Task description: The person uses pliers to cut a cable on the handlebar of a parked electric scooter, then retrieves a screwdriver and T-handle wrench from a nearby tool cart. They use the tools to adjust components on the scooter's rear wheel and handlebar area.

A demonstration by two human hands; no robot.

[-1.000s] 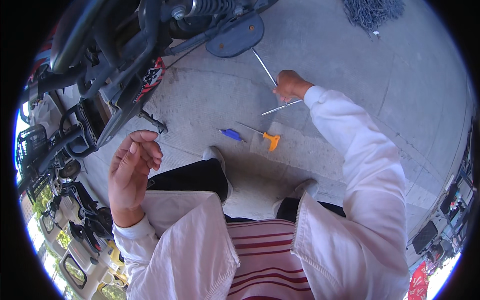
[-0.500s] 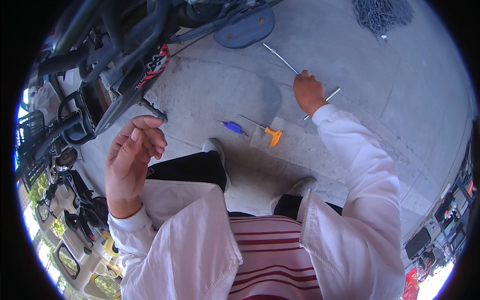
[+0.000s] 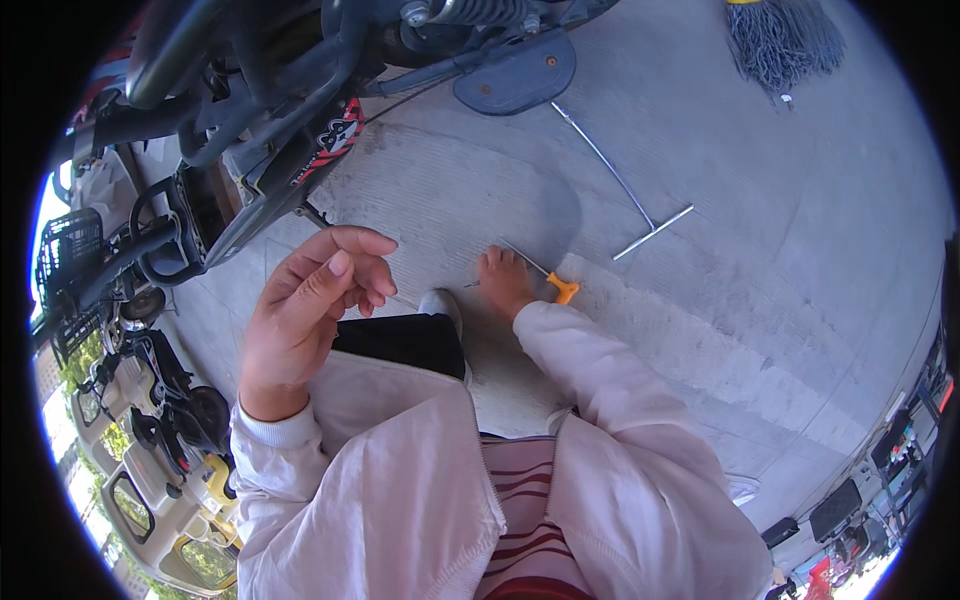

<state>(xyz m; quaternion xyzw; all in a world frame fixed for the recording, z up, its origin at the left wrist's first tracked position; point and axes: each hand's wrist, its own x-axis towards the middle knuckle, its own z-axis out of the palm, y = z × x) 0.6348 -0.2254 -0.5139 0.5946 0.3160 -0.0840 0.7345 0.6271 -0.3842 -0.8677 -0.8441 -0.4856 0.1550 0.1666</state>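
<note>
My right hand (image 3: 503, 281) is down at the floor, fingers closed over the blue-handled screwdriver; only a thin metal tip (image 3: 472, 285) shows past the fingers. Right beside that hand lies an orange-handled T-shaped driver (image 3: 564, 288) with a thin shaft. Farther right, a long silver T-handle wrench (image 3: 612, 172) rests on the concrete with no hand on it. My left hand (image 3: 318, 310) is raised at the left, its fingers curled and the thumb near the index finger. Whatever may be inside those fingers is hidden.
A motorcycle or scooter frame (image 3: 255, 190) with dark tubes fills the upper left. Its dark flat plate (image 3: 520, 78) juts over the floor near the wrench's far end. A grey mop head (image 3: 785, 50) lies at the far right. More parked vehicles (image 3: 165, 410) stand at the left edge.
My right hand has let go of the T-handle wrench, leaving it on the floor, and moved left onto the blue-handled screwdriver. The left hand keeps its curled pose, slightly farther right in view.
</note>
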